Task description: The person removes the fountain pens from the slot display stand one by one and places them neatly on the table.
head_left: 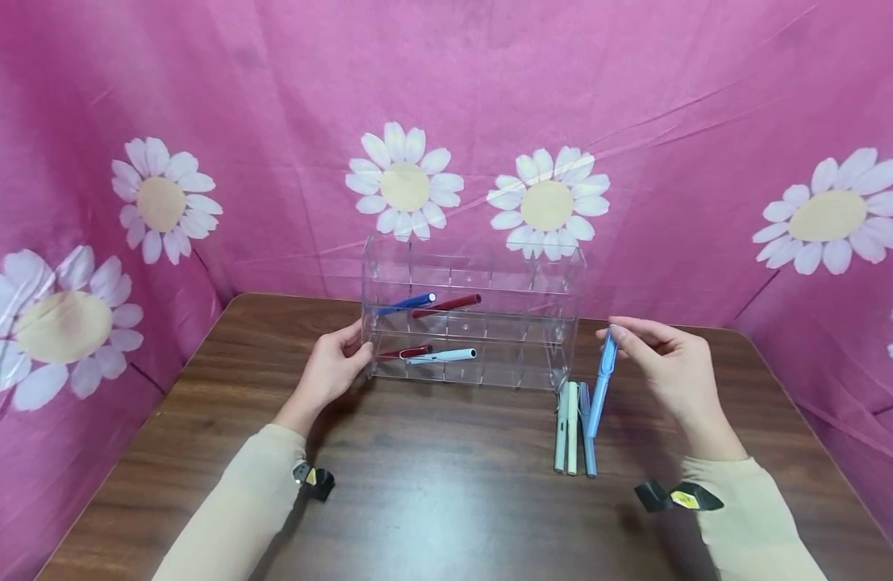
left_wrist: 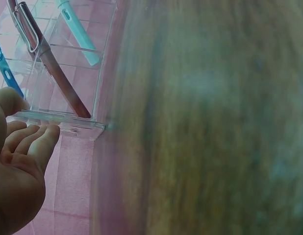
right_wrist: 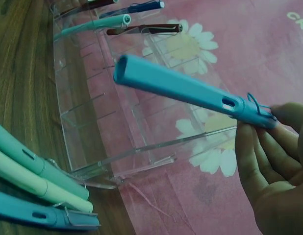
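Note:
A clear plastic pen rack [head_left: 500,375] stands on the table. My left hand [head_left: 330,367] grips its left side wall, thumb on one face and fingers on the other. My right hand [head_left: 671,363] pinches a light blue pen [right_wrist: 176,88] near its clip end, held in the air right of the rack. In the rack's upper tier lie a dark blue pen [head_left: 406,304] and a dark red pen [head_left: 449,306]. The lower tier holds another dark red pen [left_wrist: 63,85] and a pale blue pen [head_left: 442,356].
By the rack's front right corner, a green pen [head_left: 561,436], a pale yellow-green pen [head_left: 572,436] and a blue pen [head_left: 588,440] lie side by side on the wooden table [head_left: 431,484]. Behind hangs a pink cloth [head_left: 475,81] with daisies.

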A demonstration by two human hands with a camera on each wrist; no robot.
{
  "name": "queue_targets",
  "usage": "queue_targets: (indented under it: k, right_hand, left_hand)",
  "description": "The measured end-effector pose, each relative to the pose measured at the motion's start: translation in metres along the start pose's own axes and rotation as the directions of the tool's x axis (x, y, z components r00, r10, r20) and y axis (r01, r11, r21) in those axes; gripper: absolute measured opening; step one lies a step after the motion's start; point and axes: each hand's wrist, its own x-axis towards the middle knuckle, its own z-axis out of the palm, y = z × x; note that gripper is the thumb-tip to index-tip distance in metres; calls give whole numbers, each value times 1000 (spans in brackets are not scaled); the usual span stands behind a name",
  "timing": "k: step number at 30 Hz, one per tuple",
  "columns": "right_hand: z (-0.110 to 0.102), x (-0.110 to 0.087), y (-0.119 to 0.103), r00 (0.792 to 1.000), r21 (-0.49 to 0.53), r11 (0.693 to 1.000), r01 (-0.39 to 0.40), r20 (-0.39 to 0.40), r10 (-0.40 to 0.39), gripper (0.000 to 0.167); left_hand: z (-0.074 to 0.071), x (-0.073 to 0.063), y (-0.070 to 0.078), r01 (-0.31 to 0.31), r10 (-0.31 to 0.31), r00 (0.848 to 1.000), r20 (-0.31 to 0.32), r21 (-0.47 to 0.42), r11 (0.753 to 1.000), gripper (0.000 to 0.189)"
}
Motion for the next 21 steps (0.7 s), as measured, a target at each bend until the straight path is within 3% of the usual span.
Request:
queue_targets:
  k: [6, 15, 21]
  right_hand:
    - [-1, -1, 9, 996, -75, 997, -9, 86, 15, 32]
    - [-3, -2, 20, 992, -106, 994, -39, 117, 51, 31]
    - [-2, -7, 35, 984, -26, 994, -110, 134, 113, 24]
  left_hand:
    - [2, 0, -2, -32, 32, 999, -7, -35, 999, 50]
    - [2, 1, -1, -16, 16, 1000, -3, -34, 999, 51]
    - [3, 0, -1, -7, 7, 1000, -2, -20, 1000, 51]
